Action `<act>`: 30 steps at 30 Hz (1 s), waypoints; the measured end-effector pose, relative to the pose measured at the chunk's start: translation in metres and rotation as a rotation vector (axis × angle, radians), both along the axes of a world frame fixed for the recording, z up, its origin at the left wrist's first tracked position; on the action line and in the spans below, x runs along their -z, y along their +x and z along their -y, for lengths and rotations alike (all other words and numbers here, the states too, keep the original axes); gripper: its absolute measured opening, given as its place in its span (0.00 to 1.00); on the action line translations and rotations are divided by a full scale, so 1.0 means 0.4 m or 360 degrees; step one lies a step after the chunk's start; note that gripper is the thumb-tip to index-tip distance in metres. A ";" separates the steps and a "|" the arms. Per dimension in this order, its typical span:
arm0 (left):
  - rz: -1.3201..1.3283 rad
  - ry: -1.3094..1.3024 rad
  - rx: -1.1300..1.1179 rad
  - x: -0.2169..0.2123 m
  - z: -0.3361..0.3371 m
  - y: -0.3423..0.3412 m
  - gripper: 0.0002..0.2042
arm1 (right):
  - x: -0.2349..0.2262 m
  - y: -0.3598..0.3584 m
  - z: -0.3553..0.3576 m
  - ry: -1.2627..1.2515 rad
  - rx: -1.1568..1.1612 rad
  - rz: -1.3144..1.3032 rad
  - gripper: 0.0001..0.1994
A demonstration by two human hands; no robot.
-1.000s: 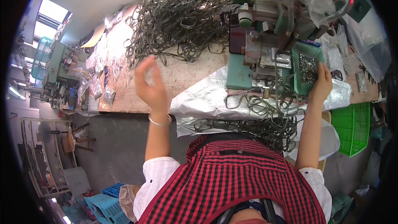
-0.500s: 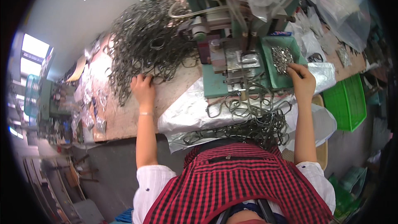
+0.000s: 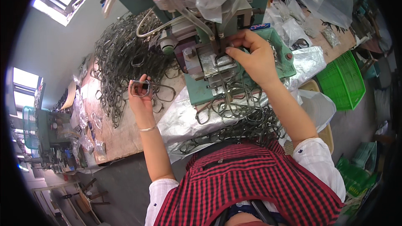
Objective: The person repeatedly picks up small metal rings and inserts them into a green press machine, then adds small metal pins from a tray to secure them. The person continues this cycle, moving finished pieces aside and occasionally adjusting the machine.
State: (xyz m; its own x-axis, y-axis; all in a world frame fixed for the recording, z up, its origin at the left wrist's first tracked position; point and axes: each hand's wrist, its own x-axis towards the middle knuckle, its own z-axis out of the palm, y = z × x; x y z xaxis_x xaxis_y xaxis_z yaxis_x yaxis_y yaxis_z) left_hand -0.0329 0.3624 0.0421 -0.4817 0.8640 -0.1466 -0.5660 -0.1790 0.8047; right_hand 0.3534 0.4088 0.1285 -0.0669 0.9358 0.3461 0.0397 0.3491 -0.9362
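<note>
My left hand [image 3: 141, 105] is raised over the wooden bench and grips a thin dark metal eyeglass frame [image 3: 141, 96]. One rim crosses my fingers and the other sticks out to the right. My right hand [image 3: 255, 56] is at the green bench machine [image 3: 197, 90], thumb and fingers pinched beside its upright metal tips [image 3: 220, 44]. Whatever is in that pinch is too small to make out. A dark loop [image 3: 224, 61] lies on the machine's metal block under the tips. Behind my right hand, the green tray [image 3: 288, 65] is partly covered.
A large heap of dark eyeglass frames [image 3: 125, 54] lies left of the machine. More frames [image 3: 259, 127] are piled near my apron on silver sheeting [image 3: 178, 119]. A green plastic basket [image 3: 341, 81] stands at the right. Clear hoses [image 3: 188, 21] hang over the machine.
My right hand has left the green tray and moved left to the machine's tips. My left hand has lifted an eyeglass frame off the heap's edge. The view has shifted and tilted.
</note>
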 end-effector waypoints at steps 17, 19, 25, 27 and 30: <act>-0.0513 -0.0122 0.0249 -0.157 0.059 0.050 0.25 | -0.037 -0.029 0.100 0.0024 -0.0171 -0.0118 0.28; -0.0838 0.0232 -0.0134 -0.195 0.082 0.190 0.18 | -0.026 0.054 0.078 0.0211 -0.0166 0.0295 0.23; -0.2340 0.1620 0.0153 -0.265 0.107 0.455 0.10 | 0.212 0.243 -0.023 0.0459 0.0870 0.1540 0.09; -0.2313 0.1795 0.0217 -0.241 0.054 0.490 0.12 | 0.212 0.247 -0.039 0.0593 0.0846 0.1386 0.06; -0.2463 0.1839 0.0233 -0.222 0.025 0.496 0.14 | 0.188 0.248 -0.041 0.0149 0.0796 0.1163 0.05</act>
State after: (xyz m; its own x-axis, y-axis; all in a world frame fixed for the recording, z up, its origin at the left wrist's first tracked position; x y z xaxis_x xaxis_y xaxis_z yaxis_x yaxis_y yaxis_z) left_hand 0.1653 0.3523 0.1309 0.4597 0.2559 0.8504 0.3518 -0.9317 0.0902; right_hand 0.4525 0.4252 0.0532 0.1079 0.8846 0.4537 0.7841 0.2048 -0.5859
